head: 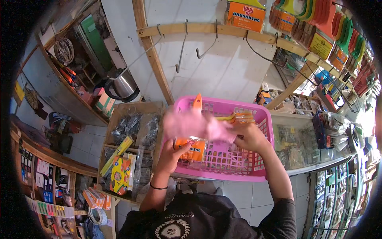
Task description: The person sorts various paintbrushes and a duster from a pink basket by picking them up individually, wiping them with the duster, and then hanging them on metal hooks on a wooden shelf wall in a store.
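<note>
My left hand (173,155) grips a paintbrush (191,149) in an orange wrapper, thumb across its front; an orange handle tip points up above it. In my right hand (252,137) is a pink cloth (194,124), blurred by motion, which spreads over the brush handle and hides part of it. Both hands are over a pink plastic basket (223,176) with perforated walls. More wrapped paintbrushes (243,117) with yellow handles lie inside the basket, close behind my right hand.
Metal hooks (181,49) hang from a wooden rail (194,29) ahead, with packaged brushes (246,17) at upper right. A wooden tray (134,104) of plastic-wrapped goods adjoins the basket on the left; a glass display counter (298,143) stands right. An electric kettle (122,86) sits farther left.
</note>
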Demonstrator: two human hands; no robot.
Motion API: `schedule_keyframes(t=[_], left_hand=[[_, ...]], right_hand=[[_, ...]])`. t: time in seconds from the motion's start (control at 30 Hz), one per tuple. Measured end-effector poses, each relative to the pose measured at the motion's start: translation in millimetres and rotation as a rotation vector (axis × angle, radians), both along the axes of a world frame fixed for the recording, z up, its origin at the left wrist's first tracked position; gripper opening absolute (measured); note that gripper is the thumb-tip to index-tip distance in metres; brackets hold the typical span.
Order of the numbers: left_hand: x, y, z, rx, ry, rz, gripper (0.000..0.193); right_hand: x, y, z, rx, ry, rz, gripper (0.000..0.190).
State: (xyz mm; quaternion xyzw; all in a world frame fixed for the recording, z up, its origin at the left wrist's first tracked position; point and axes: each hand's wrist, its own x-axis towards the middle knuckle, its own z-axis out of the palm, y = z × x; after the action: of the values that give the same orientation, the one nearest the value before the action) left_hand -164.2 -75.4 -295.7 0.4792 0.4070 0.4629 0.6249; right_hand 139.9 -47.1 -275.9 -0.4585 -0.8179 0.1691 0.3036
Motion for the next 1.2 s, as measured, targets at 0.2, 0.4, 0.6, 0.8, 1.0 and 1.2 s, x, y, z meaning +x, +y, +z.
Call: schedule_keyframes(t=[0.2,0.4,0.6,0.8,1.0,1.2], left_hand=[[-2,5,-2,-0.076,-0.177,-0.069,0.045],[-23,14,-26,-0.191,-0.482,-0.184,0.054],[-31,16,-32,-0.245,-0.903,-0.274,0.062],[-36,17,-25,-0.343,-1.075,-0.493,0.060],[-40,16,-32,-0.299,-1.045,-0.455,0.059],[-27,11,-30,-0.156,-0.883,-0.236,0.055]], right_hand=[[7,7,-2,0.042,0.011,0.005,0.033],[-2,5,-2,0.053,0.162,-0.001,0.033],[-2,4,-14,0.040,0.190,0.236,0.032],[-9,0,-15,0.044,0.150,0.119,0.030],[-18,3,-11,-0.036,0.336,-0.213,0.017],[-7,-3,-8,0.087,0.157,0.189,0.021]])
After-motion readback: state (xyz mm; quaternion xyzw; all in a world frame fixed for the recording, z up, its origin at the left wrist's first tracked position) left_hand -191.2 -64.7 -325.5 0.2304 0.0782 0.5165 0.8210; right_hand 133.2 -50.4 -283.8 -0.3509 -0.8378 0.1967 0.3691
